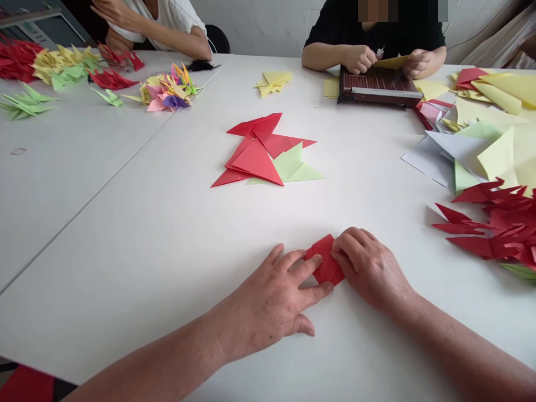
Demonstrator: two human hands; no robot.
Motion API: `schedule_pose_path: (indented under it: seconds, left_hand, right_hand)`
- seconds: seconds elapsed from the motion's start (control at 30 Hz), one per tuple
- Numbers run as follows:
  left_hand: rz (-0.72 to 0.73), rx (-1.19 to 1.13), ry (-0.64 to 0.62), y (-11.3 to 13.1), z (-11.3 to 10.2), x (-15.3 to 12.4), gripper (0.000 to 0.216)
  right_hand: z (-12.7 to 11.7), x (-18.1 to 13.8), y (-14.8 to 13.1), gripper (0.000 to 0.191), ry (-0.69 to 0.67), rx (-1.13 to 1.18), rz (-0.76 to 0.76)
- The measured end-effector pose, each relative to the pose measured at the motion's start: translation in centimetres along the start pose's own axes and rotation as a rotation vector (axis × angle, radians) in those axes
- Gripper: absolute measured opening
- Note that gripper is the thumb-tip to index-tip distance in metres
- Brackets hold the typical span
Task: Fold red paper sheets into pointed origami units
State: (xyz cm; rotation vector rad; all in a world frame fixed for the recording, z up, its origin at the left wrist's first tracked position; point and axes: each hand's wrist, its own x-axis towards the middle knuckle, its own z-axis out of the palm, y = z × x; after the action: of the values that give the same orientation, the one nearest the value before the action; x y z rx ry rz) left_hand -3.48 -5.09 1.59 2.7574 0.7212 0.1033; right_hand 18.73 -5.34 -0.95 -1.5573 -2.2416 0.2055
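Observation:
A small piece of folded red paper (328,267) lies on the white table (167,245) between my two hands. My left hand (285,293) is open, its fingers spread, with fingertips pressing on the paper's left part. At the paper's right edge, my right hand (368,265) is closed, thumb and index finger pinching it. Farther out lies a loose group of folded red paper pieces (257,159), with a light green folded piece (297,164) partly under them.
Red paper cranes (502,229) pile up at the right, below loose paper sheets (506,151). One co-worker holds yellow paper over a brown paper cutter (379,89). Another sits at the far left near red, yellow and green folded paper (62,61). Multicoloured cranes (171,92) lie nearby.

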Motion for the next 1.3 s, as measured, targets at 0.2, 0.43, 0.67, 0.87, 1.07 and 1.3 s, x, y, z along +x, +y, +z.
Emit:
schedule_pose_path:
  seconds: [0.2, 0.43, 0.67, 0.87, 1.07, 1.3]
  left_hand:
    - [-0.008, -0.015, -0.004, 0.0, 0.1, -0.1, 0.063]
    - [-0.002, 0.019, 0.023, 0.0, -0.1, -0.1, 0.059]
    - [0.011, 0.039, 0.038, 0.1, 0.0, -0.2, 0.061]
    - [0.015, 0.047, 0.014, 0.2, 0.0, -0.1, 0.059]
    - [0.02, 0.03, -0.003, 0.3, -0.3, 0.1, 0.058]
    - [0.034, 0.083, 0.011, 0.3, -0.3, 0.0, 0.065]
  right_hand:
    - [0.4, 0.3, 1.0, 0.018, 0.052, -0.068, -0.034]
    - [-0.4, -1.3, 0.4, 0.01, 0.213, -0.044, -0.059]
    - [-0.7, -3.4, -1.1, 0.029, 0.015, -0.138, -0.253]
    - [-1.1, -2.8, -1.5, 0.027, -0.014, -0.215, -0.304]
    - [-1.2, -2.6, -1.5, 0.029, 0.012, -0.183, -0.279]
    - [-0.3, -2.5, -0.9, 0.042, -0.022, -0.206, -0.299]
